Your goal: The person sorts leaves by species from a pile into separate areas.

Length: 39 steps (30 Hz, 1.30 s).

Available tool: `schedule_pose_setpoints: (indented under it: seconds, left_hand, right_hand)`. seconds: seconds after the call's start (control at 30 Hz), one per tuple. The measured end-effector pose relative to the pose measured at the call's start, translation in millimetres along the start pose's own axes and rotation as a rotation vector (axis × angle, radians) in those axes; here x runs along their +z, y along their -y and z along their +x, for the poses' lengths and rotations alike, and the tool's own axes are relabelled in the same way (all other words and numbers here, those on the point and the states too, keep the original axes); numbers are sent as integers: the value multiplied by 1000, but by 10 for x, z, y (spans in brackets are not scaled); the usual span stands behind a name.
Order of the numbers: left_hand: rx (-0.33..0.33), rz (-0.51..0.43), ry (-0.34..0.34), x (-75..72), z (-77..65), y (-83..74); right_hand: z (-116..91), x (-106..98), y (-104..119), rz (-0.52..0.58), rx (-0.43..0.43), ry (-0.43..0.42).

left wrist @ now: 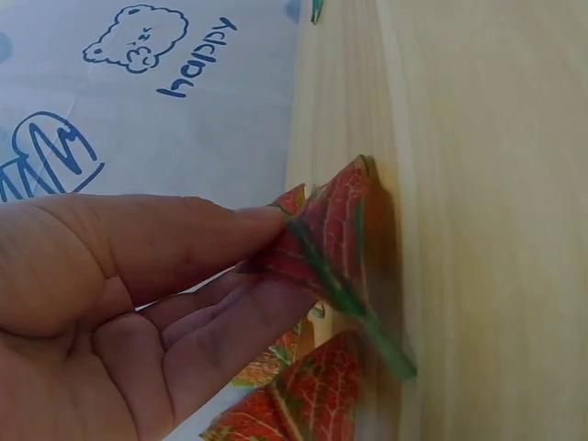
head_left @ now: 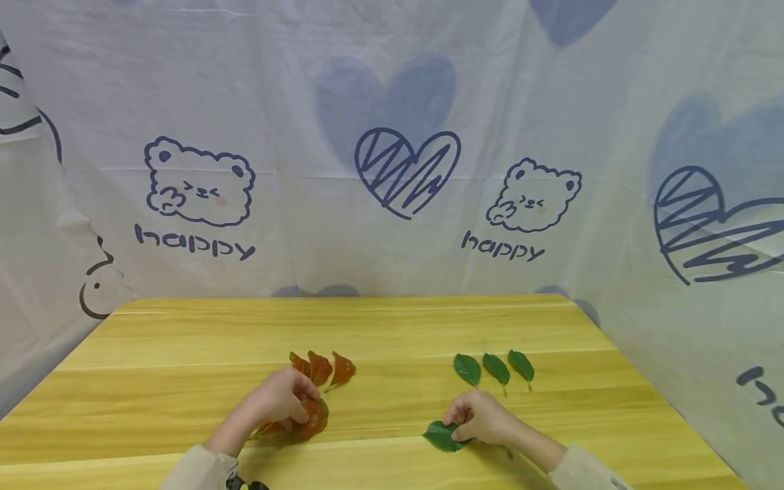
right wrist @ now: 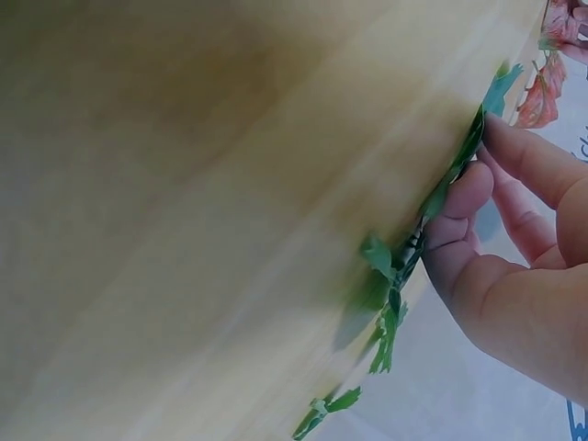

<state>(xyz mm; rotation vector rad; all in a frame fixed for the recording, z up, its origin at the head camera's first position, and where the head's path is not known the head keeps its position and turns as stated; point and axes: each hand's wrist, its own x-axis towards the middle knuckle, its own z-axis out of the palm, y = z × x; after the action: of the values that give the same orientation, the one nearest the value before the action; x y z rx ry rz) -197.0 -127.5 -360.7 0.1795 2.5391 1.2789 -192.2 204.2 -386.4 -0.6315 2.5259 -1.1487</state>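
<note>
On the left, my left hand [head_left: 283, 400] pinches a red leaf [head_left: 316, 420] between thumb and fingers. In the left wrist view that red leaf [left wrist: 326, 234] shows pale veins and a green stem pointing down toward the wood. More red leaf shows under the hand, partly hidden by it. Across the table, my right hand [head_left: 486, 420] pinches a dark green leaf [head_left: 442, 437] with a toothed edge, low over the tabletop. A thin stem pokes out beneath the right hand. The right wrist view has the green leaf [right wrist: 459, 165] edge-on at the fingertips.
Behind the left hand lie several red leaves [head_left: 343, 369] side by side. Three green leaves [head_left: 496, 368] form a row behind the right hand. All rest on a yellow wood-grain table [head_left: 392, 333]. A white cloth [head_left: 294, 88] with blue hearts and bears hangs around it.
</note>
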Motion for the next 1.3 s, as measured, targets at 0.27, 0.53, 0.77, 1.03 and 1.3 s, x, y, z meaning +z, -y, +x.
schedule_pose_setpoints:
  seconds: [0.27,0.53,0.77,1.03,1.3]
  left_hand:
    - [-18,22,-6,9,-13,13]
    - [-16,43,-20,21,-11,31]
    - [-25,25,-45,33,-1,56]
    - [-15,30,-78,39,-6,48]
    - [-20,33,-78,34,-5,51]
  right_hand:
    - [-9,2,2,-59,-38,-1]
    - [-10,20,19,-55,-54,15]
    - [-13,27,8,-73,-74,19]
    - [-7,17,13,-37,-90,28]
    - [-9,-6,23,45,-109,29]
